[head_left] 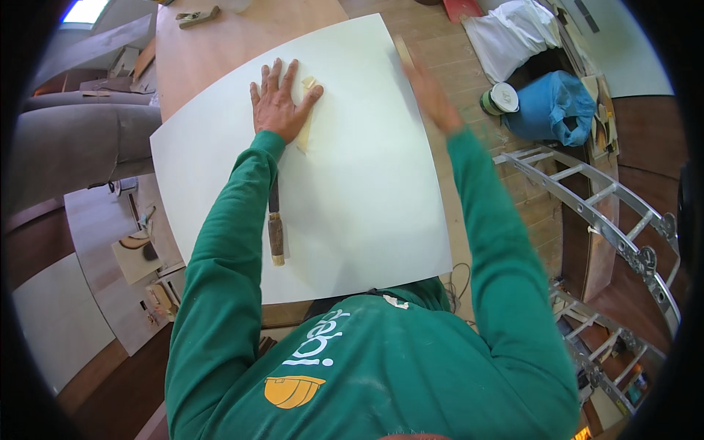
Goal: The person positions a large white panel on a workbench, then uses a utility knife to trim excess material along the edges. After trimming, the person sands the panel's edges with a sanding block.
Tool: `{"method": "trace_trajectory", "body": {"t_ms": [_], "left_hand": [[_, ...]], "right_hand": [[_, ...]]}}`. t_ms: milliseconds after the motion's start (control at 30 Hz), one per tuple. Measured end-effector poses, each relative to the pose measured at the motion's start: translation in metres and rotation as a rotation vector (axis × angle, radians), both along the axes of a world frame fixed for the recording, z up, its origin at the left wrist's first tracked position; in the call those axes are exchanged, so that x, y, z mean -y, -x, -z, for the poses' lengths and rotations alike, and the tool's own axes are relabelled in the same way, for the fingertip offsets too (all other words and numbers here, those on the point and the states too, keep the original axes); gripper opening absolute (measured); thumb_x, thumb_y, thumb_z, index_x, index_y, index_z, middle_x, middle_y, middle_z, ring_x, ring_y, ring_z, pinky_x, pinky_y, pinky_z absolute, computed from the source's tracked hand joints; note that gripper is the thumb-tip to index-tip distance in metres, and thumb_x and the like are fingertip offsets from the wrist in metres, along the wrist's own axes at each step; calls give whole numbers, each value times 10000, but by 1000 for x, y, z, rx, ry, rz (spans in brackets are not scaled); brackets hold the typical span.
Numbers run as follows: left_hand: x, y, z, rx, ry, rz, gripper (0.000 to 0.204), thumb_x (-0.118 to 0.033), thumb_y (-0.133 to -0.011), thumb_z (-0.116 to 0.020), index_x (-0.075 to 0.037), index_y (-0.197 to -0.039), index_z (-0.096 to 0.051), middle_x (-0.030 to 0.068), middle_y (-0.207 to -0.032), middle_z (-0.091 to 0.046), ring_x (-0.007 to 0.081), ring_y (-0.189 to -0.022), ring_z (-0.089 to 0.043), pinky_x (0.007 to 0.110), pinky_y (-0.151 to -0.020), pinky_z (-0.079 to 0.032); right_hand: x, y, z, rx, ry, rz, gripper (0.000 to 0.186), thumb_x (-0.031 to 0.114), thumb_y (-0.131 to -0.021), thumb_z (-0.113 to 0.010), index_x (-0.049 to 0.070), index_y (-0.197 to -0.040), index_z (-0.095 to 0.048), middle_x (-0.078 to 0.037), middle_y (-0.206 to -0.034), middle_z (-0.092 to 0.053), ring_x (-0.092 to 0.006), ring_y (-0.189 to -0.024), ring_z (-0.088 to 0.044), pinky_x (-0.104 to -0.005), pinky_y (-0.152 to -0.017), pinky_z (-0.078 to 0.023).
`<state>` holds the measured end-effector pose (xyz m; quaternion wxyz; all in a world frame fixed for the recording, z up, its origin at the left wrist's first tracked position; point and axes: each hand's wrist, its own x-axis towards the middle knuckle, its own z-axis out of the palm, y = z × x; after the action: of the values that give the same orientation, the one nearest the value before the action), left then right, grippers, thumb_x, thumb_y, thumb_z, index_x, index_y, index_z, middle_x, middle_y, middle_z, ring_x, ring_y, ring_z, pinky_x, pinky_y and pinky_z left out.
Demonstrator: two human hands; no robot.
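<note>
A large white panel (352,198) lies in front of me. My left hand (280,101) rests flat on its upper left part with the fingers spread. Beside its thumb, partly under it, lies a pale yellowish strip (304,136). A tool with a wooden handle (276,242) lies on the panel below that hand; my left forearm hides part of its dark blade. At the panel's far right edge, my right hand (434,95) is smeared by motion. It is closed on a slim tan piece (402,53) held along the edge; its exact kind cannot be made out.
A wooden hand plane (198,17) sits on the brown board (246,37) beyond the panel. To the right stand a lidded tub (500,99), a blue bag (554,108), a white sack (511,40) and an aluminium ladder (609,191). A large grey roll-like form (88,143) is at left.
</note>
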<state>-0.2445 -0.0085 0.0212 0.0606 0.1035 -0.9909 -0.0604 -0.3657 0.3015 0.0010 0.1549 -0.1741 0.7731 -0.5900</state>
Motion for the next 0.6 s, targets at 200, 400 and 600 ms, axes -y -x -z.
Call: {"method": "trace_trajectory", "body": {"t_ms": [200, 400, 600], "left_hand": [[-9, -14, 3, 22, -53, -2, 955, -836, -1010, -500, -237, -1745, -378, 136, -1832, -263, 343, -1719, -152, 570, -1386, -46], [-14, 7, -5, -1, -15, 56, 920, -813, -1030, -500, -249, -1746, -376, 135, -1825, -283, 351, -1715, -165, 580, -1380, -64], [-6, 0, -2, 9, -6, 2, 911, -810, -1033, -500, -258, -1747, -373, 132, -1825, -283, 350, -1716, -166, 603, -1375, -57]], "right_hand": [[-122, -205, -19, 426, -8, 38, 713, 443, -1197, -412, -27, -1726, -327, -179, -1802, -339, -292, -1687, -262, -383, -1369, -185], [-17, -9, 2, 262, 88, 120, 749, 526, -1169, -460, -69, -1623, -485, -237, -1662, -529, -334, -1553, -468, -395, -1307, -313], [-44, -62, 15, 187, -37, 104, 729, 520, -1184, -440, -57, -1626, -502, -216, -1677, -521, -332, -1574, -446, -401, -1322, -301]]}}
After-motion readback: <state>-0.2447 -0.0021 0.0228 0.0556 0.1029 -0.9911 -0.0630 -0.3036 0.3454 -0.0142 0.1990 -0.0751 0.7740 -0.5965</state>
